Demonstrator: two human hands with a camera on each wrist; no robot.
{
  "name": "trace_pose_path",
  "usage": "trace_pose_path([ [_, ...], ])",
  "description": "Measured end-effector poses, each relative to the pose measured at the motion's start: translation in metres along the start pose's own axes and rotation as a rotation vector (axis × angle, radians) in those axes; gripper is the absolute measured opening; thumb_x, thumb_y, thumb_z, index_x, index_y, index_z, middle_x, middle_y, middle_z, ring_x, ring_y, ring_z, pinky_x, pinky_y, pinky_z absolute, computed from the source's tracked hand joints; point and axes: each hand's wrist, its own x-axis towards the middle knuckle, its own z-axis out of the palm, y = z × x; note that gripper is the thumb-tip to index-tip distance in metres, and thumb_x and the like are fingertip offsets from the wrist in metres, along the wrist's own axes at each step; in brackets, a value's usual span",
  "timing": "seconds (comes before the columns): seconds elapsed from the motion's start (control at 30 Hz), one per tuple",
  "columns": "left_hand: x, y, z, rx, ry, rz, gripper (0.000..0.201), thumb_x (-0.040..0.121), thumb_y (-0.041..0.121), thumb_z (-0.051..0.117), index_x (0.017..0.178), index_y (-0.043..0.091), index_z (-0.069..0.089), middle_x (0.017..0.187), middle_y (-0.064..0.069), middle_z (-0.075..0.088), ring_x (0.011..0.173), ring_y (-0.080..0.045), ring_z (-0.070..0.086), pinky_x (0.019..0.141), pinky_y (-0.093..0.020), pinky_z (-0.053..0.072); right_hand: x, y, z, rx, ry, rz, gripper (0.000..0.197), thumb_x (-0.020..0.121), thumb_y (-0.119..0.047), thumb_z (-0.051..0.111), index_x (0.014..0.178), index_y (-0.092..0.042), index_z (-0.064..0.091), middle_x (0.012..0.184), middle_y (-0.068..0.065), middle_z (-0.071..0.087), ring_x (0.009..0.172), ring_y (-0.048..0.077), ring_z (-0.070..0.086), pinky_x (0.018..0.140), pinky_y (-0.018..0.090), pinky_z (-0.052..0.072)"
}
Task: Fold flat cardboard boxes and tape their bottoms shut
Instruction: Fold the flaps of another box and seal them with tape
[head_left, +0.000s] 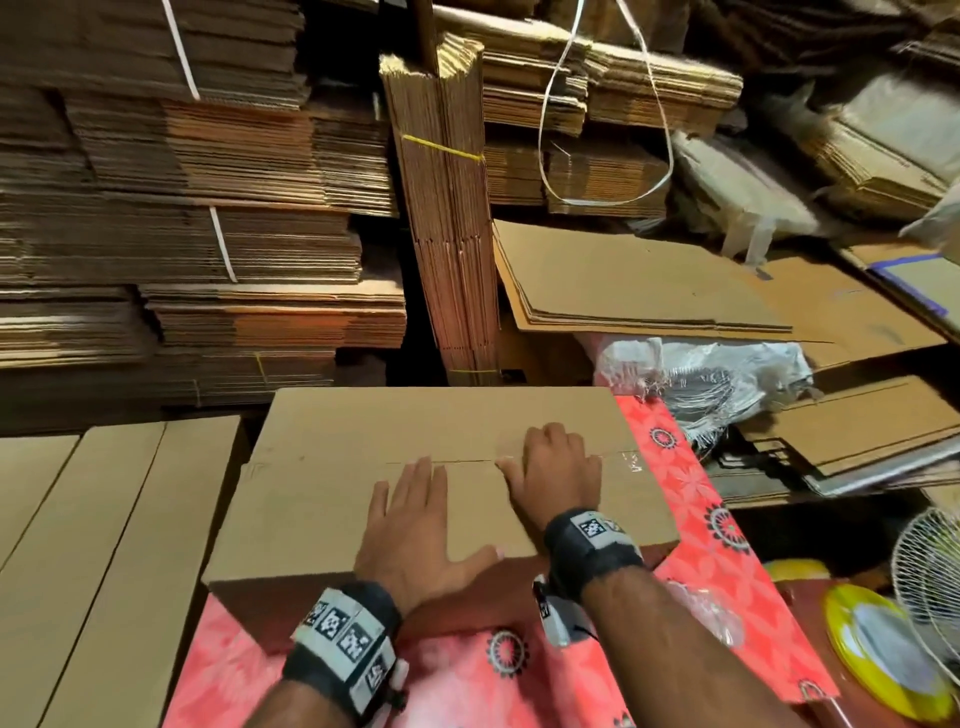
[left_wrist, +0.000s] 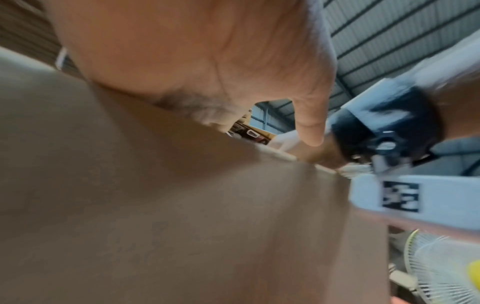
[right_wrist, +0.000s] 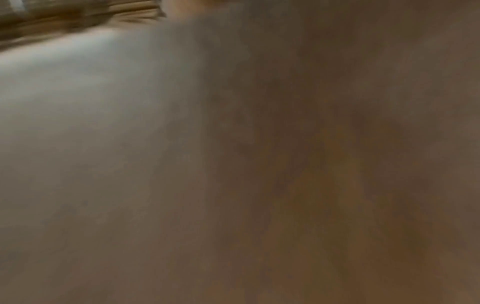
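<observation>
1. Nearest in the head view, both forearms reach forward over a surface (head_left: 701, 566) covered with a red flowered cloth; each wrist wears a black band with printed square markers.
2. The left hand (head_left: 410, 525) lies palm down on the near flap of the cardboard box (head_left: 322, 467), fingers straight and spread, thumb out toward the near edge. It grasps nothing.
3. The left wrist view shows the palm pressed on brown cardboard, with the thumb (left_wrist: 309, 127) hanging just above the sheet.
4. The right hand (head_left: 556, 473) rests flat just beside the left, its fingers slightly bent over the centre seam (head_left: 441, 461) where the two flaps meet. It too holds nothing.
5. The right wrist view is a brown blur, so it adds no detail.
6. The box stands on the red cloth with its closed flaps facing up. A strip of clear tape (head_left: 626, 460) glints at the right end of the seam.
7. To the right sit a yellow-rimmed disc (head_left: 852, 670) and a white wire fan guard (head_left: 930, 587).
8. To the left lie flat pale cardboard sheets (head_left: 104, 545).
9. Farthest back rise strapped bundles of flattened boxes (head_left: 182, 208), with one bundle upright (head_left: 452, 234).
</observation>
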Motion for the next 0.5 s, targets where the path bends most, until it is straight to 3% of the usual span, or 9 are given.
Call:
trace_pose_path([
  [0.1,0.008,0.027,0.009,-0.032,-0.003,0.031,0.124,0.073,0.094,0.030,0.162,0.014,-0.001,0.170,-0.006,-0.009,0.156,-0.020,-0.008,0.125,-0.049,-0.005,0.007,0.019,-0.001,0.131,0.061,-0.029,0.020,0.100,-0.033,0.052,0.115,-0.026,0.061,0.112,0.001,0.066,0.100,0.027,0.061,0.080,0.040,0.050],
  [0.17,0.012,0.031,0.012,0.000,-0.011,0.005,0.126,0.072,0.098,0.024,0.162,0.013,-0.002,0.170,-0.006,-0.011,0.156,-0.020,-0.010,0.124,-0.052,-0.007,0.012,0.042,-0.004,0.314,0.101,0.024,0.014,0.101,-0.028,0.052,0.111,-0.026,0.062,0.097,0.003,0.071,0.089,0.031,0.065,0.068,0.035,0.047],
  [0.23,0.016,0.027,0.015,0.053,0.007,-0.025,0.128,0.070,0.100,0.017,0.162,0.013,-0.001,0.170,-0.005,-0.011,0.157,-0.019,-0.010,0.124,-0.053,-0.007,0.017,0.073,-0.007,0.501,0.127,0.158,0.016,0.101,-0.026,0.055,0.116,-0.024,0.062,0.093,0.009,0.072,0.087,0.034,0.067,0.065,0.032,0.039],
  [0.37,0.021,0.024,0.018,0.072,0.048,-0.056,0.125,0.070,0.100,0.015,0.162,0.015,0.011,0.171,-0.002,0.001,0.157,-0.017,0.000,0.125,-0.051,-0.001,0.021,0.152,-0.013,0.672,0.175,0.406,0.050,0.092,-0.007,0.058,0.138,-0.022,0.043,0.086,0.014,0.071,0.086,0.038,0.066,0.068,0.036,0.038],
  [0.5,0.032,0.050,0.006,0.044,0.083,-0.135,0.118,0.072,0.099,0.016,0.159,0.020,0.023,0.167,-0.006,0.017,0.154,-0.021,0.012,0.123,-0.052,0.009,0.029,0.204,-0.015,0.586,0.127,0.429,0.031,0.095,-0.013,0.053,0.123,-0.018,0.065,0.108,0.026,0.071,0.099,0.045,0.065,0.079,0.042,0.047],
])
